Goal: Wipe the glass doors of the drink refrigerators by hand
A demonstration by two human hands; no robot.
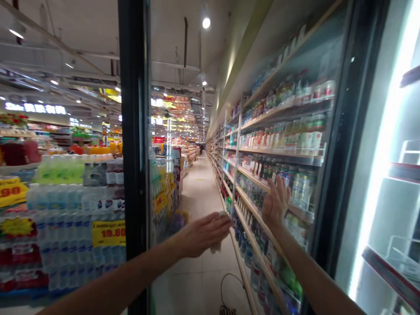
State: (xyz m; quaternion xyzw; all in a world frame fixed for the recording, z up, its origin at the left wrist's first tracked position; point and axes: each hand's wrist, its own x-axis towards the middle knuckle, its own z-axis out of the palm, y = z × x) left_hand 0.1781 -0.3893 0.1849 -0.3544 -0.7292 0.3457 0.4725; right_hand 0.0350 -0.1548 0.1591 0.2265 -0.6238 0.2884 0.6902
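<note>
Basically, the work looks midway: a small, pale, crumpled cloth [215, 251] is up at the tall, clear glass pane [177, 267] of a black-framed door, under the left hand [208, 232], low and around the middle of the pane. Which parts of the glass are done and which are left, can't tell; no clear wiped edge shows. Left fingers are drawn together over the cloth, gripping it or pressing it flat, and they hide most of it. Right hand [276, 203] is raised, fingers upright and a bit apart, grasping nothing visible; whether it touches the glass, can't tell. Counts: two hands, one cloth, one pane, two black door uprights [134, 131], one bright white vertical light strip [377, 162] at far right, one dark wire object [227, 310] with a thin loop on the floor, cut off by the bottom edge. Left of the door, one big stack of shrink-wrapped clear plastic bottles [78, 227] with a yellow rectangular 19.80 price sign [109, 232]. Bottles and cans on the long pale-edged shelves [282, 151] behind the glass: too many and too blurred to count.
</note>
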